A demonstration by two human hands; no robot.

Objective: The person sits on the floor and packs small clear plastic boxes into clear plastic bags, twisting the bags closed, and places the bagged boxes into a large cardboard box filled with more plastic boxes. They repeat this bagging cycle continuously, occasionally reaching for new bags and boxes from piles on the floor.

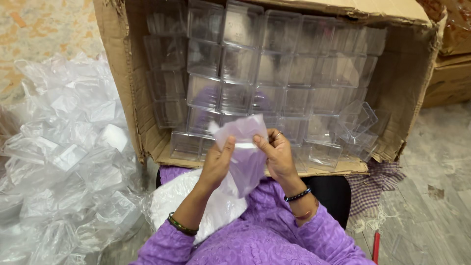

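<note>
Both hands hold one thin clear plastic bag (244,147) up in front of me, over my lap. My left hand (216,163) pinches its left edge between thumb and fingers. My right hand (278,153) pinches the right edge near the bag's mouth. The bag hangs down between the hands, see-through and slightly purple from my sleeves behind it. Just beyond the hands stands an open cardboard box (126,93) packed with several rows of clear square plastic containers (255,73).
A big heap of crumpled clear plastic bags (64,157) lies on the floor at the left. A white bundle of bags (171,198) rests on my lap. More cardboard boxes (449,73) stand at the right. A chequered cloth (373,189) lies under the box.
</note>
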